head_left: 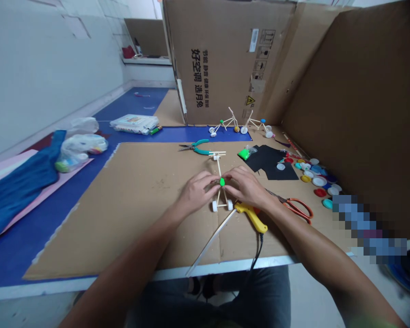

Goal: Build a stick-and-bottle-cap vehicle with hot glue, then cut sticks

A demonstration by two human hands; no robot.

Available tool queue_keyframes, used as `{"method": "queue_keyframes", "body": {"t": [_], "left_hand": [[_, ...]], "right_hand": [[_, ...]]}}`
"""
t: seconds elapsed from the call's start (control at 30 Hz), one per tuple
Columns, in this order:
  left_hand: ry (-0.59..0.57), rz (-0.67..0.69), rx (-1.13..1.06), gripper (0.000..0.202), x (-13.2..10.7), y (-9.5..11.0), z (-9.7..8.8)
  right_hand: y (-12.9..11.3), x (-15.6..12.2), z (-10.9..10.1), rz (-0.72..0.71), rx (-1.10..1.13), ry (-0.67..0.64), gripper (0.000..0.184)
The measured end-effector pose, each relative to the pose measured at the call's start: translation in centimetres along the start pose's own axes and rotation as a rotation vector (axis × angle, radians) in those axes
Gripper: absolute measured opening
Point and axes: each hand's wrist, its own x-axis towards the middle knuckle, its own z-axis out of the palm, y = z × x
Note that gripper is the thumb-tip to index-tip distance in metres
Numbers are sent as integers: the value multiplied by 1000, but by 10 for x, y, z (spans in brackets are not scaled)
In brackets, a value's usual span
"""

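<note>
"Where's the stick model bicycle (219,198)?"

"On the cardboard surface (140,218), between the person's hands, with two white bottle-cap wheels (214,206) on the near side."

"And the left hand (196,191) and right hand (246,186)?"

"Both curled in, fingertips closed on the frame around a green blob (222,182)."

"What's nearby?"

"A yellow hot glue gun (251,217) just below the right hand, and teal-handled pliers (200,147) farther ahead."

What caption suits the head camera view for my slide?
Left hand and right hand hold a stick-built wheeled model at its green joint, beside a yellow glue gun.
</note>
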Motion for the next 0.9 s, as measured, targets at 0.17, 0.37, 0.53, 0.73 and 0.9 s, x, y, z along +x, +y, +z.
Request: {"method": "queue_keyframes", "body": {"t": [0.17,0.37,0.53,0.73,0.9], "left_hand": [[-1,6,5,19,0,-1,0],[-1,7,-6,20,-1,-2,0],[-1,10,-12,18,0,-1,0],[-1,13,-21,18,-1,-2,1],[5,7,-17,18,-1,-3,2]], "right_hand": [[-1,0,-1,2,0,-11,18],[-1,0,0,3,2,-12,20],[0,-1,0,5,8,-11,20],[-1,-1,0,11,2,-16,20],[-1,-1,1,1,4,-12,22]]}}
